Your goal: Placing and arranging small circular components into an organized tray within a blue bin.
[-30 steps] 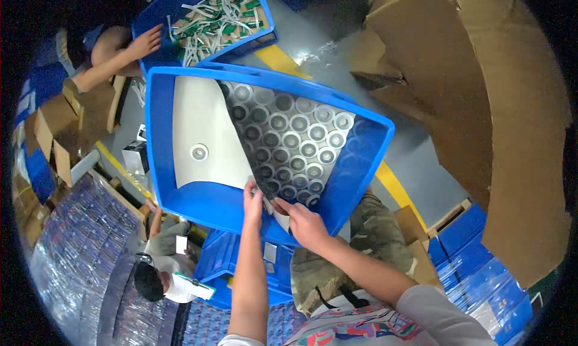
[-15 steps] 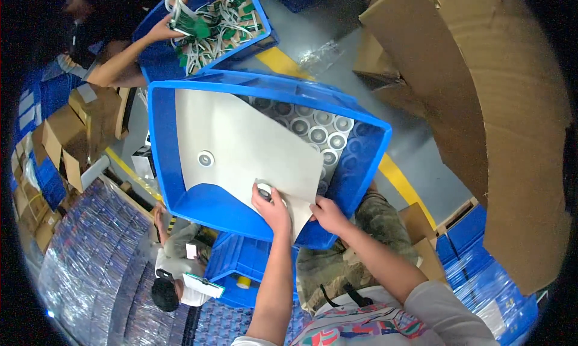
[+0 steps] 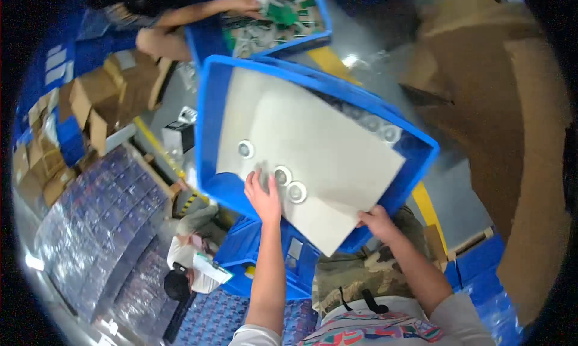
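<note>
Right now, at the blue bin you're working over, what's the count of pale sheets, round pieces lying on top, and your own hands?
Pale sheet: 1
White-rimmed round pieces on it: 3
My left hand and right hand: 2
Total: 6

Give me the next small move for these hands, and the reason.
Probably ease the near corner of the white sheet gently down inside the blue bin with the right hand: that hand pinches the sheet's edge, the corner juts past the bin's near side, and three round white pieces lie on top, so a tilt might slide them.
</note>
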A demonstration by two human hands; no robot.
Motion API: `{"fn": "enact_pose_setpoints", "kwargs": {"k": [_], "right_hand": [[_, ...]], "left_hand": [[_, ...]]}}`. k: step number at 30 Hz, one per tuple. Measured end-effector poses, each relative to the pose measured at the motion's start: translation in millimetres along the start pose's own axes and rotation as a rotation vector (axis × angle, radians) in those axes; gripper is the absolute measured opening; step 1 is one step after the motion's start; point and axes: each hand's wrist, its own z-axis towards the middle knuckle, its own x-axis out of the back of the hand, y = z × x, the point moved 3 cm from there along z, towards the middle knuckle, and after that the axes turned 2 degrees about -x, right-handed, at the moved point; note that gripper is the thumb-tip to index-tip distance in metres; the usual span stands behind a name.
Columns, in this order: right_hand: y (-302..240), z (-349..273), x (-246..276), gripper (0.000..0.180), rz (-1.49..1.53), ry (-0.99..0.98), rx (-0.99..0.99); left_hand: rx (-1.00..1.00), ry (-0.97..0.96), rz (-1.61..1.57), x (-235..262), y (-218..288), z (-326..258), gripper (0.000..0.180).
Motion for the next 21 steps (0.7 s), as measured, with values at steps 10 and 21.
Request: {"fn": "enact_pose_setpoints", "kwargs": {"k": [10,21], "right_hand": [[-14,-43,9,0.024,-0.159,0.073,0.091],[-50,-190,29,0.023,-0.598,0.213,0.182]], "left_hand": [[0.043,-0.076,-0.475,-19,-65,111,0.042],[-0.135,0.001,-0.503,-44,60,-12,0.052]]}}
